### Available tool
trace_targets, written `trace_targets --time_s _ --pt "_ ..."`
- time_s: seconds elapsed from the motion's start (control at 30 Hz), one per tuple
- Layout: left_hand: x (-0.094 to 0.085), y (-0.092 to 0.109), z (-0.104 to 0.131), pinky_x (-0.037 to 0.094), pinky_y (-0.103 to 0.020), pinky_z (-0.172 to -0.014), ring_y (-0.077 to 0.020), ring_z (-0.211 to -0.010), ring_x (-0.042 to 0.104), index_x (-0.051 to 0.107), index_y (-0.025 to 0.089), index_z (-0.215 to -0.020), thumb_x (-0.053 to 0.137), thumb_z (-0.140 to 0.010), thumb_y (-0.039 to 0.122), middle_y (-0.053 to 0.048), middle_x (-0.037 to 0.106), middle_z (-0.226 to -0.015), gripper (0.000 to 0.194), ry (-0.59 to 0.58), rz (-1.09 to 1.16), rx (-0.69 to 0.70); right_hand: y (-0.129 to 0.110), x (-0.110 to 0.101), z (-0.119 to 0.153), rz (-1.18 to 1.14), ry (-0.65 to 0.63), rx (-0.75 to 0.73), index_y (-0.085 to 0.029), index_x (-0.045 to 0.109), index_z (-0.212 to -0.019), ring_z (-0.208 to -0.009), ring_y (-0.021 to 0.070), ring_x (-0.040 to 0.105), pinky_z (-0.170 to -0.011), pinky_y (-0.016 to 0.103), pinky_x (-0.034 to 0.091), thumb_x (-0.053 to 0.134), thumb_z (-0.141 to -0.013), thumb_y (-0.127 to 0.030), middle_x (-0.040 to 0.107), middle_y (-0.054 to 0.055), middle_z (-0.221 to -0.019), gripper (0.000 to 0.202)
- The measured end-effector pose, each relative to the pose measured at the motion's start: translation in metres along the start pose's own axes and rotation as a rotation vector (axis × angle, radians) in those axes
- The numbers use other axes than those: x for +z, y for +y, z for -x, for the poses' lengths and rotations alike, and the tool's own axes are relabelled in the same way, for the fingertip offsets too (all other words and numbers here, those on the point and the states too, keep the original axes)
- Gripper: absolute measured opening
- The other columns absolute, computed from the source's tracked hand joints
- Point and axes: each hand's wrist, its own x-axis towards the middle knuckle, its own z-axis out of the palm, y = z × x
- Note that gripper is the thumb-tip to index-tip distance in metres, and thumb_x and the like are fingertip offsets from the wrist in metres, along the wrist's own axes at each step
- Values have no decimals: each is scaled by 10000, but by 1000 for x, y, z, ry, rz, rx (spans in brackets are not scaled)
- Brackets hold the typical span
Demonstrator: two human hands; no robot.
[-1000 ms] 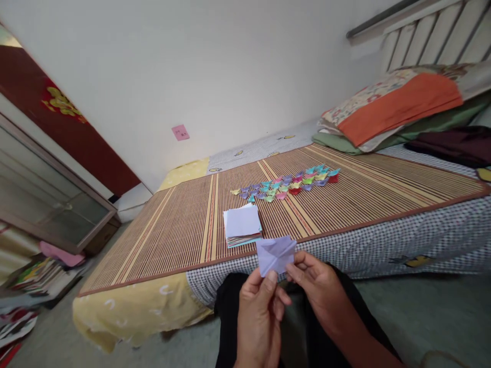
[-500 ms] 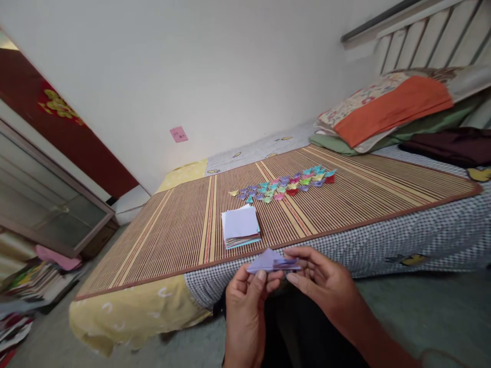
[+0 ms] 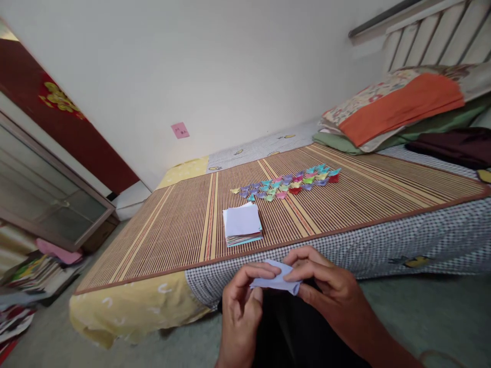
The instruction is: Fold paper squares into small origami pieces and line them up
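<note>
A folded sheet of lavender paper (image 3: pixel 279 280) is held between both hands in front of the bed's near edge. My left hand (image 3: pixel 242 301) pinches its left end, fingers over the top and thumb below. On the right end, my right hand (image 3: pixel 326 281) grips it with fingers on the face and thumb underneath. Just beyond lies a stack of square paper (image 3: pixel 242 222), a lavender sheet on top. Farther back, several small folded paper pieces (image 3: pixel 286 185) in many colours stand in slanting rows.
A striped bamboo mat (image 3: pixel 176 225) covers most of the bed. Pillows (image 3: pixel 402 110) and a dark folded cloth (image 3: pixel 448 148) are at the right. On the left stand a glass-fronted cabinet (image 3: pixel 49 194) and a pile of books or magazines (image 3: pixel 36 273) on the floor.
The lavender paper has gone from a pointed triangle to a flatter, partly turned shape. My right hand has closed onto its right end, and my left fingers have moved over its top.
</note>
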Motion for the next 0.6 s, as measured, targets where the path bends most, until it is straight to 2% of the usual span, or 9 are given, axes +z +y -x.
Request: trace_targets --time_s 0.13,0.2,0.27,0.37,0.47,0.6 --pt "-3 0 0 524 -347 -888 -277 -984 677 786 208 -825 823 -784 252 -112 755 -980 71 -4 -90 60 4 5 -1 -175 6 146 -262 794 -813 -1068 218 685 -918 294 530 769 -854 -263 689 55 -1125 48" --pt "-2 -2 -2 536 -344 -854 -261 -934 684 760 204 -764 832 -774 211 -101 746 -954 72 31 -87 54 5 7 -2 -251 -6 224 -243 788 -802 -1066 223 689 -926 304 531 779 -846 -286 683 60 -1170 63" --pt "-1 -3 -4 543 -348 -832 -257 -909 689 727 195 -723 808 -799 198 -102 738 -946 111 23 -100 37 4 8 -3 -287 -36 268 -222 776 -796 -1025 226 694 -903 314 536 775 -848 -301 694 64 -1122 94" --pt "-1 -4 -8 543 -344 -816 -251 -887 691 669 195 -707 764 -825 162 -99 732 -936 155 -34 -127 31 2 7 -5 -225 -79 246 -199 756 -788 -914 215 678 -829 312 530 744 -872 -303 694 52 -944 134" --pt "1 -3 -10 537 -350 -843 -261 -940 688 634 201 -700 732 -839 138 -111 733 -1005 181 -60 -174 33 0 6 -7 -117 -40 206 -189 725 -744 -820 194 641 -735 288 506 724 -885 -304 660 36 -852 182" --pt "6 -2 -10 516 -356 -921 -308 -1159 645 673 193 -686 769 -816 171 -136 689 -1276 163 58 -195 46 -1 8 -8 -38 43 156 -198 670 -699 -709 166 601 -637 262 475 713 -890 -304 625 12 -770 223"
